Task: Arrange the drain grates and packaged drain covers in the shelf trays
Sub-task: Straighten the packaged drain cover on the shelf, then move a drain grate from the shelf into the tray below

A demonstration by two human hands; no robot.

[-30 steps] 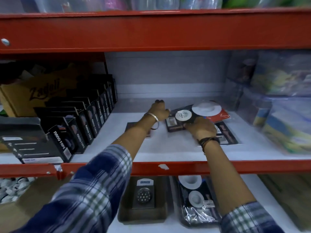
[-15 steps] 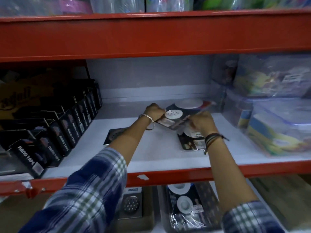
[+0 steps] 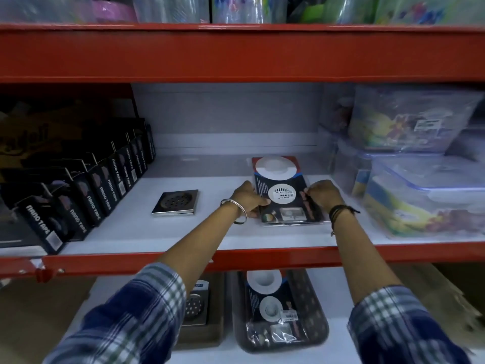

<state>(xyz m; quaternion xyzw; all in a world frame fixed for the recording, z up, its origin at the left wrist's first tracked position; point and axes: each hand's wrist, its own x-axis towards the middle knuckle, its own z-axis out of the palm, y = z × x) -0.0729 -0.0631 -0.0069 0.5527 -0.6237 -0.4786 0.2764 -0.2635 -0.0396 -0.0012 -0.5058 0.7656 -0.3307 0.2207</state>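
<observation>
A stack of packaged drain covers, dark cards with white discs under clear wrap, lies on the middle shelf. My left hand grips its left edge and my right hand grips its right edge. A bare square metal drain grate lies flat on the shelf to the left of my hands. On the shelf below, a dark tray holds more packaged drain covers, and a brown tray beside it holds a carded drain grate, partly hidden by my left sleeve.
A row of black nano tape boxes lines the shelf's left side. Clear lidded plastic containers are stacked at the right. A red shelf beam runs overhead and another red beam fronts this shelf.
The scattered packs have been gathered into one squared stack between both hands. The view has shifted, and the bare grate on the left now shows fully.
</observation>
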